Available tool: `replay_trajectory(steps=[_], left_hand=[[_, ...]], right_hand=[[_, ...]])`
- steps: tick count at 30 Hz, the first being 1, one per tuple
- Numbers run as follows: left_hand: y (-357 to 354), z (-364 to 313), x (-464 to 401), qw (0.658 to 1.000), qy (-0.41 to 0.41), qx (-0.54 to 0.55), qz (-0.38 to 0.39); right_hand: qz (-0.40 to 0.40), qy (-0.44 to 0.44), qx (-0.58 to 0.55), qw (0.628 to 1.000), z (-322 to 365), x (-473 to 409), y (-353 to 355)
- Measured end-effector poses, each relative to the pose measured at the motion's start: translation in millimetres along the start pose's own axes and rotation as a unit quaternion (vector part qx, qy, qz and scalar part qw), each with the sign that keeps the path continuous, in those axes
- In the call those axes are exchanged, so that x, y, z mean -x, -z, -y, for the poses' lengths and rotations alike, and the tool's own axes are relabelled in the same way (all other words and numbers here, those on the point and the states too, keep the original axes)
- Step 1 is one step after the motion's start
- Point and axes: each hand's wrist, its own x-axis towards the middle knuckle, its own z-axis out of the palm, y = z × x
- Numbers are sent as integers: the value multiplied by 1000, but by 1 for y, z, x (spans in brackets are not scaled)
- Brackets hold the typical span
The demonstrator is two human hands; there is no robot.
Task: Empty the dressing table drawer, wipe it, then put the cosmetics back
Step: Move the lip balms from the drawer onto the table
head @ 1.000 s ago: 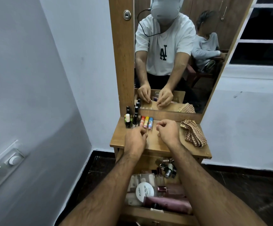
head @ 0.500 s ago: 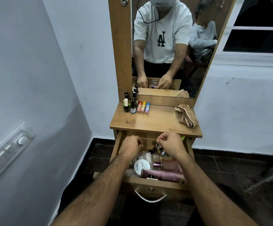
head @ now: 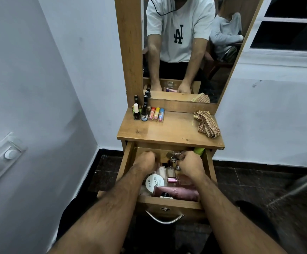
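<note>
The dressing table drawer is pulled out and holds several cosmetics: a round white nail-polish-remover tub, a pink tube, a pink-capped bottle and a green item at the back right. My left hand reaches into the back left of the drawer with its fingers curled down and hidden. At the back middle, my right hand is closed around several small metal-capped bottles.
On the wooden tabletop stand several nail polish bottles and three coloured lip balm sticks at the back left. A checked cloth lies at the right. A mirror rises behind. A switch panel is on the left wall.
Both hands have come down from the tabletop into the open drawer. My view has tilted down, and the right hand has closed on small bottles at the back.
</note>
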Motion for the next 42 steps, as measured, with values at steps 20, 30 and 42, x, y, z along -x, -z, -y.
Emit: replay_trajectory(steps=[20,30,42], left_hand=[[1,0,-4,996,6,90,4],[15,-9,22,953,-15,294,-69],[71,-35,14,947,-99,293,-91]], right_hand=[[19,-53,33,998,6,-1,-1],[99,-12,-270,958,13,22,4],[75,29,-393,916,63,-2,46]])
